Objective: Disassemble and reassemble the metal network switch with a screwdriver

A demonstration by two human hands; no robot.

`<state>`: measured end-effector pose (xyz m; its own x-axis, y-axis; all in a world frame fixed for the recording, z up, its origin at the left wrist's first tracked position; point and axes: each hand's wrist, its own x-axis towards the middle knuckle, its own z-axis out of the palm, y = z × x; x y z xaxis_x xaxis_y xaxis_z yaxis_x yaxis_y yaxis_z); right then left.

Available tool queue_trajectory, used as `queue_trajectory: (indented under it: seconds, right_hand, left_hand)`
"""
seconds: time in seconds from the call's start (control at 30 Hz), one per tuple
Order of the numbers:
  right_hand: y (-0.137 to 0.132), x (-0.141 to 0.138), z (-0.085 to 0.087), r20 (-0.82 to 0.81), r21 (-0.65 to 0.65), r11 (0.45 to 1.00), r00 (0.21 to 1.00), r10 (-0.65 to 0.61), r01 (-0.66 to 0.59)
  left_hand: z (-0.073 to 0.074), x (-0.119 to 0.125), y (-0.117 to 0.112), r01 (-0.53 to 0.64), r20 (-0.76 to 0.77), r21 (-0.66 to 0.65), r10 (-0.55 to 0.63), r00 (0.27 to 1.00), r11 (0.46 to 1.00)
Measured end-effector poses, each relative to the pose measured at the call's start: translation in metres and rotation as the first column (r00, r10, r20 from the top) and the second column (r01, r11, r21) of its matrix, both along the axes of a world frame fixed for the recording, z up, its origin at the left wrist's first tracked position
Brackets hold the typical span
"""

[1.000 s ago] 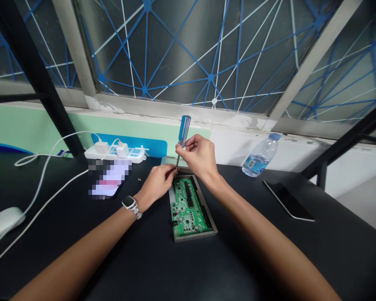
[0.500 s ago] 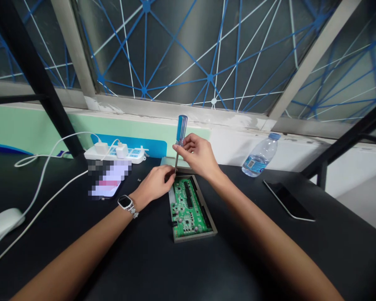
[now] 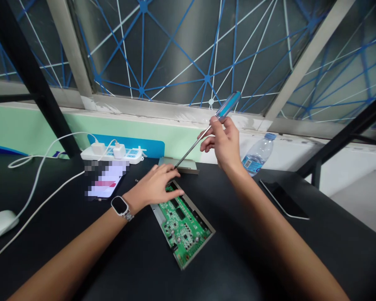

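In my right hand (image 3: 224, 140) is a screwdriver (image 3: 228, 104) with a clear blue handle, pinched between thumb and fingers. It is held tilted, its long metal shaft running down left to the fingertips of my left hand; those fingers hide the tip. My left hand (image 3: 158, 184) lies across the far end of a green circuit board (image 3: 183, 225) in a shallow metal frame. Its thumb is stretched out over the board, apart from the other fingers. The frame sits skewed on the black table, its near corner pointing toward me.
Behind the board lies a metal plate (image 3: 188, 166). To the left are a lit phone (image 3: 108, 179), a power strip (image 3: 134, 156) with white cables and a white mouse (image 3: 1, 223). A water bottle (image 3: 258, 154) and a dark phone (image 3: 283, 198) are at the right.
The framed board has turned, its near end swinging right and toward me. My right hand has moved up and right, tilting the screwdriver from upright. My left thumb has spread out over the board.
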<state>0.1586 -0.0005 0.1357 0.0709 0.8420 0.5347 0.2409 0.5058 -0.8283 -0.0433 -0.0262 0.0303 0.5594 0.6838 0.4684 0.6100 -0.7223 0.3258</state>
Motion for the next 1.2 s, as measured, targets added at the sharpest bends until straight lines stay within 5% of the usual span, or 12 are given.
queue_trajectory:
  seconds: [0.1, 0.2, 0.33, 0.43, 0.53, 0.67, 0.93, 1.2]
  right_hand:
    - [0.0, 0.003, 0.002, -0.04, -0.041, 0.999, 0.999, -0.006, 0.005]
    - [0.001, 0.001, 0.0, -0.077, -0.071, 0.997, 0.997, 0.027, -0.032]
    - [0.002, -0.004, -0.005, -0.127, -0.107, 0.986, 0.986, 0.112, -0.125]
    - [0.003, -0.006, -0.008, -0.143, -0.136, 0.976, 0.978, 0.15, -0.17]
    - [0.005, -0.007, -0.01, -0.121, -0.209, 0.959, 0.978, 0.167, -0.19]
    - [0.007, -0.01, -0.019, -0.061, -0.296, 0.933, 0.979, 0.194, -0.204]
    - [0.014, -0.012, -0.046, 0.107, -0.356, 0.89, 0.933, 0.343, -0.286]
    - [0.018, -0.01, -0.048, 0.106, -0.385, 0.884, 0.938, 0.329, -0.267]
  left_hand:
    - [0.002, 0.016, -0.018, 0.214, -0.049, -0.116, -0.221, 0.974, 0.97]
    - [-0.002, 0.03, -0.028, 0.248, -0.109, -0.124, -0.262, 0.959, 0.961]
    - [-0.002, 0.031, -0.026, 0.119, -0.188, -0.053, -0.127, 0.974, 0.992]
    - [0.005, 0.02, -0.017, -0.099, -0.284, -0.039, 0.084, 0.955, 0.994]
    - [0.013, 0.005, -0.009, -0.334, -0.403, -0.05, 0.287, 0.869, 0.941]
    - [0.018, -0.011, -0.001, -0.497, -0.475, -0.072, 0.408, 0.779, 0.865]
    - [0.015, -0.045, 0.02, -0.536, -0.439, -0.131, 0.436, 0.786, 0.834]
    - [-0.002, -0.095, 0.05, -0.513, -0.421, -0.319, 0.366, 0.83, 0.797]
